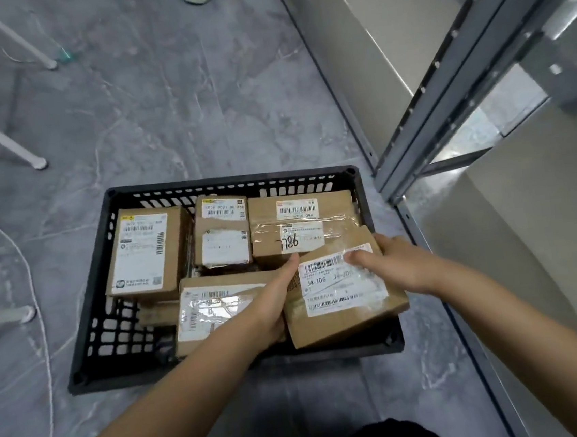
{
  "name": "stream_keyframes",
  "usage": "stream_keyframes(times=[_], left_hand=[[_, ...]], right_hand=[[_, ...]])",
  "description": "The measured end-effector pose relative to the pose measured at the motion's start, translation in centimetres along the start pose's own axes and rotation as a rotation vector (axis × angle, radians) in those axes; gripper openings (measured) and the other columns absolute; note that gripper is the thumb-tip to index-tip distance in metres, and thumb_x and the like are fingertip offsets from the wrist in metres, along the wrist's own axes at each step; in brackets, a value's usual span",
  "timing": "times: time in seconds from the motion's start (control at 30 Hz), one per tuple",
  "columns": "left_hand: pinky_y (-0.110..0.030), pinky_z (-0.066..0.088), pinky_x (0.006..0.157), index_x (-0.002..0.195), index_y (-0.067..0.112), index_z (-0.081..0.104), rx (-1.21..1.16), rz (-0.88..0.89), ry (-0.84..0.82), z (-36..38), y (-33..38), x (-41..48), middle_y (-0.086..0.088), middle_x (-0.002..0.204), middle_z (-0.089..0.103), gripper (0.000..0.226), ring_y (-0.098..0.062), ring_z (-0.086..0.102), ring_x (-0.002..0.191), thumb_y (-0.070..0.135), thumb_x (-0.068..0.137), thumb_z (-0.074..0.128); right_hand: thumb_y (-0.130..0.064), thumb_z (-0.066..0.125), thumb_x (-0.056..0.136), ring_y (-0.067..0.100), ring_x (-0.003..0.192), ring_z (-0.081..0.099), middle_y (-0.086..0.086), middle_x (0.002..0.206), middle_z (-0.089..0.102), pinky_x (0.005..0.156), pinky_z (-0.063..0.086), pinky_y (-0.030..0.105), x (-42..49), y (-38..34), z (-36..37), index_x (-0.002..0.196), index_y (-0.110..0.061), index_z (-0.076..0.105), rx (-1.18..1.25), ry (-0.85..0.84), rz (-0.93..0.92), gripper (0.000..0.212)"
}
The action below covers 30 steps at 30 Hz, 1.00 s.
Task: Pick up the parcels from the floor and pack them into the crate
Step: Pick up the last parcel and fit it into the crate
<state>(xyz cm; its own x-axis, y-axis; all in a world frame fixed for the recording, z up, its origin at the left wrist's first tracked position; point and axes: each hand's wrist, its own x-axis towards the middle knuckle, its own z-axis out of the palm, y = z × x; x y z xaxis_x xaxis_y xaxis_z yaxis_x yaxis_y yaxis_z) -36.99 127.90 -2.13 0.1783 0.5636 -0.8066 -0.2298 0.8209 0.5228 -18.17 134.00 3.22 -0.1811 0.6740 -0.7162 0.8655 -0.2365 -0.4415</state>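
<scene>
Both hands hold one brown cardboard parcel with a white barcode label (pixel 342 305). The left hand (pixel 274 301) grips its left edge with the thumb on top; the other fingers are hidden under it. The right hand (pixel 394 260) curls round the far right corner, with the thumb pressing on the label.

The parcel is tilted over the near right corner of the black plastic crate with holes in its sides (pixel 118 376). It may rest on the rim, but I cannot tell.

Just past the hands lies a wide taped brown box marked 786 (pixel 302 224). Under the left wrist lies a flat taped brown box (pixel 214 308). Farther left stands a tall brown box with a big white label (pixel 145 254).

Right of the right hand is a grey metal shelf frame (pixel 445 95), cut off at the edge.
</scene>
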Motion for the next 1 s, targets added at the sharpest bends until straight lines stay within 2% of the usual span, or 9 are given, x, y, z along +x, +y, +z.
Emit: stream_keyframes(times=[0.07, 0.17, 0.37, 0.53, 0.6, 0.67, 0.8, 0.93, 1.0], left_hand=[[-0.039, 0.050, 0.095, 0.114, 0.027, 0.066, 0.040, 0.005, -0.008, -0.2, -0.2, -0.1, 0.000, 0.111, 0.072, 0.050, -0.020, 0.067, 0.103, 0.062, 0.091, 0.038], [-0.042, 0.044, 0.103, 0.111, 0.034, 0.065, 0.147, 0.027, 0.071, -0.5, -0.8, -0.3, 0.004, 0.108, 0.073, 0.050, -0.019, 0.065, 0.106, 0.067, 0.089, 0.035], [-0.036, 0.051, 0.087, 0.098, 0.026, 0.066, 0.225, 0.124, 0.345, 0.1, -0.7, -0.8, -0.002, 0.102, 0.071, 0.048, -0.021, 0.065, 0.096, 0.065, 0.088, 0.039], [-0.038, 0.054, 0.077, 0.092, -0.002, 0.069, 0.515, 0.247, 0.478, 0.0, -0.2, 0.3, -0.016, 0.088, 0.072, 0.091, -0.029, 0.068, 0.081, 0.081, 0.073, 0.038], [-0.035, 0.051, 0.065, 0.080, -0.003, 0.064, 0.613, 0.276, 0.527, 0.0, -1.1, 0.4, -0.015, 0.075, 0.068, 0.096, -0.026, 0.065, 0.069, 0.087, 0.064, 0.033], [-0.028, 0.041, 0.053, 0.071, 0.005, 0.051, 0.697, 0.298, 0.581, 0.2, -1.6, 0.3, -0.006, 0.063, 0.059, 0.077, -0.017, 0.056, 0.059, 0.080, 0.070, 0.036], [-0.028, 0.037, 0.052, 0.071, 0.008, 0.049, 0.897, 0.368, 0.647, 0.2, -1.5, 0.6, -0.002, 0.065, 0.056, 0.062, -0.014, 0.053, 0.061, 0.069, 0.082, 0.044], [-0.030, 0.044, 0.060, 0.092, 0.009, 0.053, 1.242, 0.362, 0.694, 0.4, -1.2, 1.8, -0.006, 0.085, 0.064, 0.064, -0.024, 0.062, 0.079, 0.070, 0.086, 0.034], [-0.029, 0.041, 0.059, 0.099, 0.009, 0.051, 1.376, 0.336, 0.715, 0.7, -0.9, 2.5, -0.009, 0.090, 0.066, 0.065, -0.027, 0.065, 0.084, 0.069, 0.087, 0.030]], right_hand=[[-0.077, 0.042, 0.062, 0.024, 0.104, 0.061, 0.004, 0.125, 0.054, 0.096, 0.047, 0.040, 0.4, 0.6, 0.3, 0.131, -0.032, 0.047, 0.021, 0.037, -0.014, 0.082], [-0.070, 0.043, 0.078, 0.023, 0.109, 0.058, 0.001, 0.126, 0.050, 0.095, 0.047, 0.039, 0.4, 0.7, 1.5, 0.136, -0.032, 0.043, -0.033, 0.132, -0.063, 0.069], [-0.070, 0.035, 0.084, 0.021, 0.109, 0.061, -0.004, 0.127, 0.060, 0.081, 0.048, 0.032, 0.4, 0.3, 2.9, 0.143, -0.031, 0.032, -0.064, 0.219, -0.081, 0.071], [-0.055, 0.042, 0.091, 0.019, 0.092, 0.061, -0.005, 0.107, 0.065, 0.069, 0.043, 0.029, -0.7, 1.6, 5.2, 0.131, -0.025, 0.042, 0.056, 0.383, -0.101, 0.050], [-0.053, 0.045, 0.090, 0.020, 0.098, 0.058, -0.004, 0.108, 0.063, 0.076, 0.044, 0.031, -0.9, 2.4, 6.8, 0.123, -0.024, 0.048, 0.017, 0.484, -0.118, 0.045], [-0.055, 0.043, 0.090, 0.020, 0.108, 0.048, -0.003, 0.119, 0.058, 0.085, 0.037, 0.032, -0.6, 3.0, 7.6, 0.128, -0.023, 0.048, -0.100, 0.572, -0.127, 0.050], [-0.046, 0.052, 0.089, 0.022, 0.118, 0.034, 0.007, 0.132, 0.034, 0.098, 0.034, 0.035, 0.7, 3.9, 8.2, 0.142, -0.018, 0.036, -0.091, 0.670, -0.176, 0.062], [-0.029, 0.044, 0.083, 0.023, 0.111, 0.040, 0.012, 0.125, 0.053, 0.095, 0.043, 0.045, 2.5, 3.8, 9.5, 0.129, -0.020, 0.054, -0.336, 0.807, -0.297, 0.048], [-0.027, 0.038, 0.082, 0.029, 0.120, 0.046, 0.011, 0.125, 0.059, 0.108, 0.026, 0.049, 3.3, 3.9, 9.6, 0.121, -0.017, 0.061, -0.468, 0.783, -0.313, 0.047]])
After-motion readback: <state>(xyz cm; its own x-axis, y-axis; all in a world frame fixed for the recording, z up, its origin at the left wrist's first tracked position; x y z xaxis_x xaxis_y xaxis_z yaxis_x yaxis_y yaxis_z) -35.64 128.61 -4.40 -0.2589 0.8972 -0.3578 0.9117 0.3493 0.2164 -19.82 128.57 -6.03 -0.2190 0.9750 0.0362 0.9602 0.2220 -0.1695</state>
